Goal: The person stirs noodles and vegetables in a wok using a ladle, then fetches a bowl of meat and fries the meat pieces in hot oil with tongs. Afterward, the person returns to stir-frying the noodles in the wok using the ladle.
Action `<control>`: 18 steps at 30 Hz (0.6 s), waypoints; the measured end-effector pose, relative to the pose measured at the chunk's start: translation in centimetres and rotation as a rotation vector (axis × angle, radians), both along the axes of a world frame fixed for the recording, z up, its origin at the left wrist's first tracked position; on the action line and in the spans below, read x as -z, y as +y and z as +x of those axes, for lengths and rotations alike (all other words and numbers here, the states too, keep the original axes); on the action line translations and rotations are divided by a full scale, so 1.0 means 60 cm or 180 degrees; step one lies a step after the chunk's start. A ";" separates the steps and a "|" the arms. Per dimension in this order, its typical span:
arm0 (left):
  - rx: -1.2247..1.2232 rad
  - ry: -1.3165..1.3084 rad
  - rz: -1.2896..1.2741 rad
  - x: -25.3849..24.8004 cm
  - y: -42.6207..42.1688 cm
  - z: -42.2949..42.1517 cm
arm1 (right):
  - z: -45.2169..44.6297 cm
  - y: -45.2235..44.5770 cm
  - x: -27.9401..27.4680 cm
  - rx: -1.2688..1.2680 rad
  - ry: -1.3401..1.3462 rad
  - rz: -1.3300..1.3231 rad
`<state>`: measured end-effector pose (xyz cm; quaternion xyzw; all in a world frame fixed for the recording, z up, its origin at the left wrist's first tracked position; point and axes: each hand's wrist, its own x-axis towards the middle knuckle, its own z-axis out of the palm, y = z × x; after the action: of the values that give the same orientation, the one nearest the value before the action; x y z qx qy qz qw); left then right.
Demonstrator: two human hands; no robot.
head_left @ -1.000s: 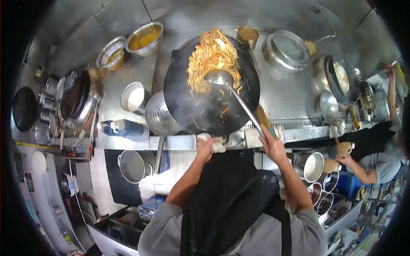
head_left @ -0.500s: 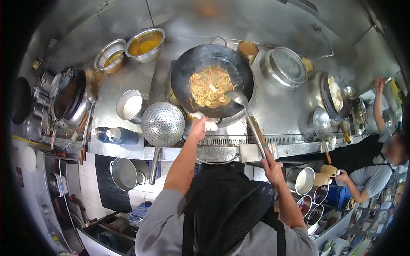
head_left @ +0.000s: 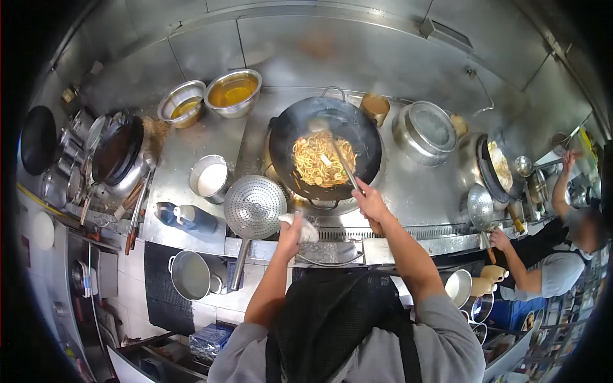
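A large black wok sits on the burner with noodles and sliced vegetables in its bottom. My right hand grips the handle of a long wok ladle, over the near right side of the wok. The ladle's bowl reaches past the noodles to the far inner wall. Closed around a folded white cloth, my left hand is at the counter's front edge, apart from the wok's near loop handle. Just left of it lies a perforated strainer, its handle overhanging the edge.
Two steel bowls of yellow liquid stand at back left. A pot of white contents and dark bottles are nearer. A lidded pot stands right of the wok. Further right, a co-worker reaches toward another wok.
My left hand and cloth have come away from the wok's near handle. My right hand has moved forward and left, taking the ladle's bowl to the wok's far side. The camera view has shifted.
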<state>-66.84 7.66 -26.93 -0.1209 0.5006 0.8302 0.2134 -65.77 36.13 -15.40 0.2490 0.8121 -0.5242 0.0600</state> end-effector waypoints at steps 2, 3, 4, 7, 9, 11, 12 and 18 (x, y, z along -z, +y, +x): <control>0.0155 -0.0096 0.0117 -0.015 -0.054 0.028 | 0.028 0.037 0.037 -0.1006 0.0294 0.0977; 0.0165 -0.0092 -0.0066 -0.036 -0.081 0.045 | 0.050 0.055 0.041 -0.1003 0.0278 0.0975; 0.0171 -0.0108 -0.0247 -0.048 -0.107 0.063 | 0.078 0.075 0.042 -0.1188 0.0618 0.1877; 0.0141 0.0284 -0.0500 -0.037 -0.170 0.095 | 0.138 0.127 0.004 -0.1493 0.0545 0.3100; 0.0219 0.0332 -0.0777 -0.025 -0.196 0.107 | 0.174 0.151 -0.045 -0.1564 0.0078 0.3611; 0.0307 0.0354 -0.1050 -0.011 -0.215 0.121 | 0.204 0.172 -0.092 -0.1517 0.0027 0.3898; 0.0478 0.0468 -0.1471 -0.006 -0.221 0.119 | 0.216 0.181 -0.119 -0.1497 0.0041 0.4004; 0.0368 0.0917 -0.2116 0.031 -0.214 0.100 | 0.255 0.147 -0.311 -0.1365 -0.0113 0.4093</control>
<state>-60.82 -5.17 -28.82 -0.0370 0.7740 0.6173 0.1363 -50.50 44.94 3.26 0.0772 0.9927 0.0907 0.0160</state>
